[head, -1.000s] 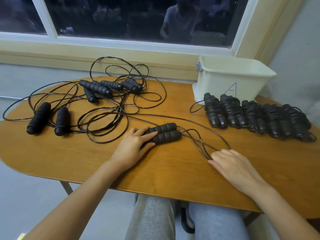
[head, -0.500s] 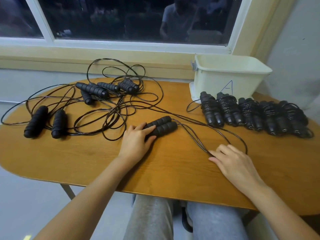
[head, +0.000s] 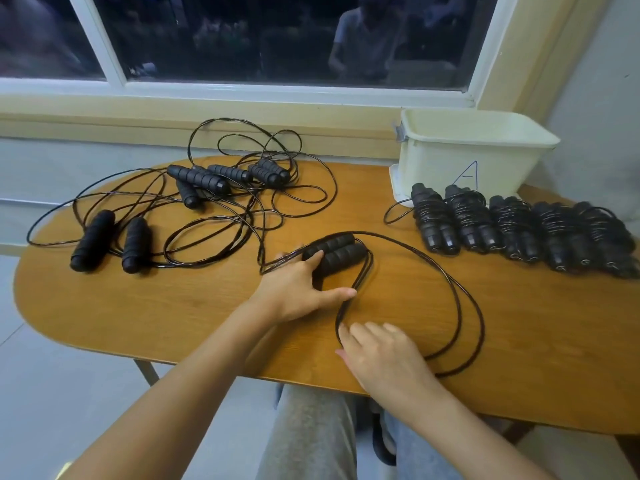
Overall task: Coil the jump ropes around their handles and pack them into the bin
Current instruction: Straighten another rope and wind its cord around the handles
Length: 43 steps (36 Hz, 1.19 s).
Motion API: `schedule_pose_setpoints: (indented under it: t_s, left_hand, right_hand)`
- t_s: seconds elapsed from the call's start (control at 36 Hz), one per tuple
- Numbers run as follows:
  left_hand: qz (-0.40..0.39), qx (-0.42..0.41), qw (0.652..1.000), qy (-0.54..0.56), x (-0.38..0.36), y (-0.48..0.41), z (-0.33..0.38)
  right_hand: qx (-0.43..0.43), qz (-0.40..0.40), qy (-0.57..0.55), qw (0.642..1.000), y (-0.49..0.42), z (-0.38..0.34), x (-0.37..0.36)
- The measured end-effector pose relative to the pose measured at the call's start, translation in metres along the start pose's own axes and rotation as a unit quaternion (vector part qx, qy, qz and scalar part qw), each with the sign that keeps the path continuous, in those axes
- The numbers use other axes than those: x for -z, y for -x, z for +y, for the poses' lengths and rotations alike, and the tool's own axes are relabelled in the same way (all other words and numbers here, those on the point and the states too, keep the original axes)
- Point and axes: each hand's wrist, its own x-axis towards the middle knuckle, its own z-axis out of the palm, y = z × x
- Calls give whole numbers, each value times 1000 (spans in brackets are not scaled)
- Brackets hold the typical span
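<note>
**Five wound, the rest loose**

Oval wooden table (head: pixel 173 306) across the whole view, set beneath a dark window (head: pixel 277 36). At its far right corner, a cream plastic bin (head: pixel 460 157), upright, marked with a blue letter A. Over the left half, a loose tangle (head: pixel 242 209) of black cords with foam handles in it, two handles (head: pixel 110 240) lying side by side near the left end. Just in front of the bin, a row of five coiled ropes (head: pixel 519 230), each cord wound round its paired handles, bundles touching one another. From the middle, one doubled cord loop (head: pixel 460 306) swinging out to the right and curving back to the near edge. Left hand (head: pixel 294 289) open and spread, index finger resting on the handle pair (head: pixel 341 252), thumb stretched toward the doubled cord. Right hand (head: pixel 384 355) flat, fingers straight, tips pressing the cord to the wood. Handle pair side by side, touching, at table centre, well apart from the bin.
</note>
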Motion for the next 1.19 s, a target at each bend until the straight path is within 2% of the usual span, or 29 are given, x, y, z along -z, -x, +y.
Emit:
schedule_pose_setpoints:
  t_s: [0.08, 0.17, 0.33, 0.42, 0.53, 0.58, 0.67, 0.69, 0.72, 0.75, 0.81, 0.83, 0.89, 0.94, 1.08, 1.19]
  left_hand:
    - [-5, -16, 1000, -7, 1, -2, 0]
    - [5, -32, 999, 8, 0, -2, -5]
    - [-34, -58, 984, 162, 21, -8, -22]
    - [-68, -51, 957, 276, 42, -15, -31]
    - [-52, 2, 935, 351, 68, -39, -40]
    - [-25, 43, 906, 420, 80, -58, -40]
    - [3, 94, 840, 535, 96, -85, -36]
    - [2, 99, 838, 537, 101, -94, -34]
    - [-8, 99, 855, 508, 104, -101, -31]
    - [-28, 91, 891, 443, 106, -107, -27]
    - [-98, 55, 962, 248, 105, -109, -13]
    - [-137, 36, 978, 152, 102, -109, -6]
    - [-215, 0, 976, 22, 91, -104, 6]
    - [-238, -20, 971, -19, 74, -98, 10]
    - [-89, -41, 991, -87, 35, -85, -2]
    - [-75, -35, 989, -123, 22, -54, 6]
  right_hand:
    - [-5, -21, -5, 1000, -4, -4, 1]
    - [-28, -44, -66, 996, -10, -2, 8]
    - [-63, -62, -105, 991, -24, 32, 17]
    - [-61, -72, -103, 990, -25, 45, 15]
    - [-85, -81, -103, 988, -25, 54, 8]
    - [-96, -84, -95, 987, -27, 56, 6]
    - [-114, -98, -89, 985, -32, 58, 3]
    - [-125, -101, -85, 983, -35, 58, 2]
    - [-140, -103, -78, 982, -38, 58, 1]
    - [-155, -104, -73, 980, -40, 59, -1]
    - [-178, -94, -62, 978, -44, 61, -4]
    - [-184, -88, -59, 977, -45, 63, -5]
    - [-194, -81, -57, 976, -49, 65, -8]
    - [-210, -96, -55, 972, -51, 68, -11]
    - [-264, -138, -53, 953, -53, 75, -10]
    - [-302, -183, -32, 935, -52, 79, -2]
